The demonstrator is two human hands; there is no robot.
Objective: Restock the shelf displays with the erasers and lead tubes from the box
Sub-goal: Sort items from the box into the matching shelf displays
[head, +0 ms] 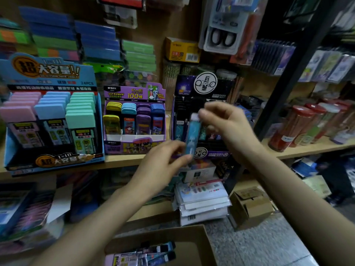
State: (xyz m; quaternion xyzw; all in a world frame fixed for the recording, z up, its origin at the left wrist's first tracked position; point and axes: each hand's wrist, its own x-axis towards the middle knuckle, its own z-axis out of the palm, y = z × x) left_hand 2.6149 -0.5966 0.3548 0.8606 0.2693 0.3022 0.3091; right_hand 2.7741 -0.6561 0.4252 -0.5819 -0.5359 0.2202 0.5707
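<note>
Stationery shelf (119,164) | lead tube (192,135): slim, blue, upright | left hand (163,160), right hand (226,121) pinching its ends

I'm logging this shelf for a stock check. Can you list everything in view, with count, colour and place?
Lead tube: one, light blue, held upright between both hands in front of the black display.
Big display: one, blue, shelf left; three rows of pink, blue and green cases.
Middle display: one, purple, shelf centre; yellow, cyan, purple and blue cases.
Black display: one, black and purple, shelf right of centre.
Open box: one, brown cardboard, bottom centre; several tubes inside, count unclear.
Small carton: one, brown, on the floor at right.
Scissors pack: one, black handles, hanging top right.
Red-lidded tubs: several, right shelf.
Left hand: grip on the tube's bottom end.
Right hand: grip on the tube's top end.
</note>
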